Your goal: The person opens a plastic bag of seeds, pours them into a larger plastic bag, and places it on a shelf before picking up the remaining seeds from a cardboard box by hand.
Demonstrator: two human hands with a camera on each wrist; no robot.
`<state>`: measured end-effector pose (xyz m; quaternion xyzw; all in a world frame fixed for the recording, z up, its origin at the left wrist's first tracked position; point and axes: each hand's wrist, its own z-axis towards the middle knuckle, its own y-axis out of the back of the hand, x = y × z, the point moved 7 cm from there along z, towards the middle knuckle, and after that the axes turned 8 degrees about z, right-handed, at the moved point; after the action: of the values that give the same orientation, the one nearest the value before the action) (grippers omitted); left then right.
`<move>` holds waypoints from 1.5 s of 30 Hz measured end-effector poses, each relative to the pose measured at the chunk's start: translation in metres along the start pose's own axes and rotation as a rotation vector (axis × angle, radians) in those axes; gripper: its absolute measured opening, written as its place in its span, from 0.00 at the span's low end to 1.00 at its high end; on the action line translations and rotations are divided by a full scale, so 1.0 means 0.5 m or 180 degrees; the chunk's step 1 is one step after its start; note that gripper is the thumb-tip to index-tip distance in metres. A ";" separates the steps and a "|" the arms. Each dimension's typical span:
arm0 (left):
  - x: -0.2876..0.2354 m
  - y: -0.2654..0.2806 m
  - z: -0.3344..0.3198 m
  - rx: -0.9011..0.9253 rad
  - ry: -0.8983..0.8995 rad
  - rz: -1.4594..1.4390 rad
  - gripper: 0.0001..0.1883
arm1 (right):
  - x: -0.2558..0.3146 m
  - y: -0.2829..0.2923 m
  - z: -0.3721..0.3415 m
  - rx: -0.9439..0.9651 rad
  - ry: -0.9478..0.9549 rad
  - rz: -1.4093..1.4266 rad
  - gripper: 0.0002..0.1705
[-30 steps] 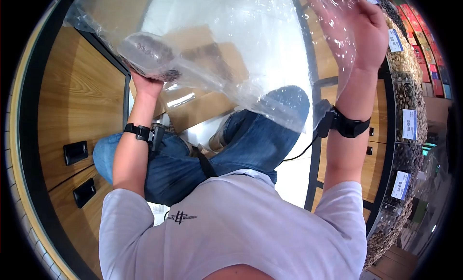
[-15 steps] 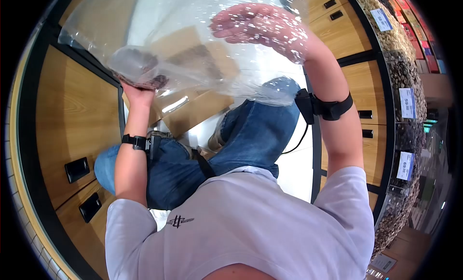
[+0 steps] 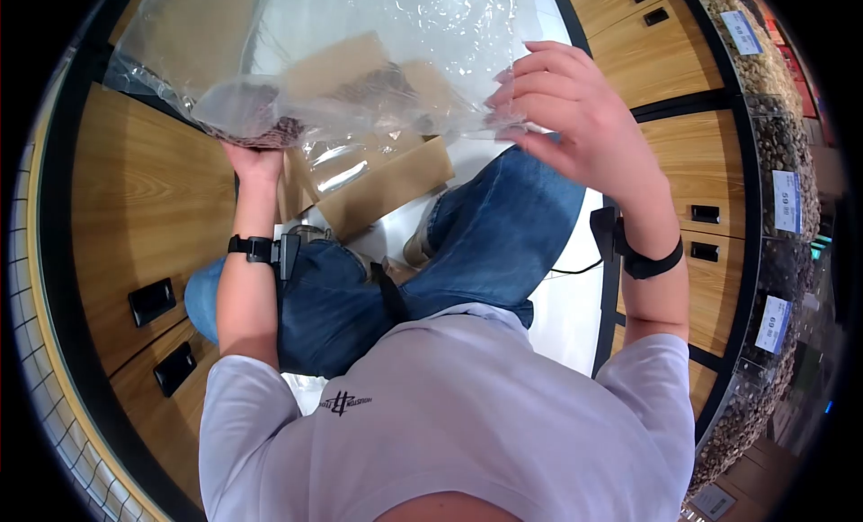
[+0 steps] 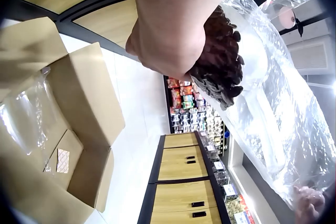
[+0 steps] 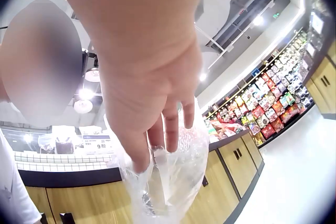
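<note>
A large clear plastic bag point(image 3: 360, 131) spreads across the upper head view. Inside it lies a clear plastic scoop point(image 4: 260, 116), its bowl toward the left hand and its handle running toward the right. Dark, seed-like pieces point(image 4: 220, 58) gather in the bag's low corner by the bowl. My left hand point(image 3: 256, 160) grips that corner from below, its fingers mostly hidden by the bag. My right hand point(image 3: 571, 109) is at the bag's right edge, fingers spread and slightly bent. In the right wrist view its fingertips point(image 5: 170, 142) overlap the crumpled film beside the handle.
An open cardboard box point(image 3: 387, 194) with clear plastic inside stands on the white floor point(image 4: 131, 103) below the bag. Wooden cabinets point(image 3: 144, 199) flank both sides. Bins of dry goods point(image 3: 782, 154) with price tags line the right. My bent knees point(image 3: 503, 216) are beneath the arms.
My right hand has swung inward from the upper right across the bag, then drawn back to its right edge with fingers bent. The left hand keeps its hold; the bag has sagged slightly.
</note>
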<state>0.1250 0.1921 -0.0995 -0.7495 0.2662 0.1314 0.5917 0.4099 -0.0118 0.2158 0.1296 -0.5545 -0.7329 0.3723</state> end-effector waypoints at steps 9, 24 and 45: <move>-0.056 0.017 0.010 -0.0125 -0.0407 0.0279 0.31 | 0.000 -0.015 0.006 0.0176 0.0192 -0.0031 0.07; 0.062 -0.046 -0.045 0.0053 0.0430 0.0166 0.45 | -0.074 -0.078 -0.064 0.1063 -0.1070 0.1645 0.18; 0.102 -0.030 -0.044 0.0484 0.0535 -0.0192 0.47 | -0.079 0.075 0.032 -0.0735 -0.0758 0.2154 0.17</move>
<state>0.1728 0.1611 -0.1078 -0.7184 0.3013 0.0297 0.6262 0.4426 0.0227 0.2467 -0.1899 -0.5192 -0.6361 0.5384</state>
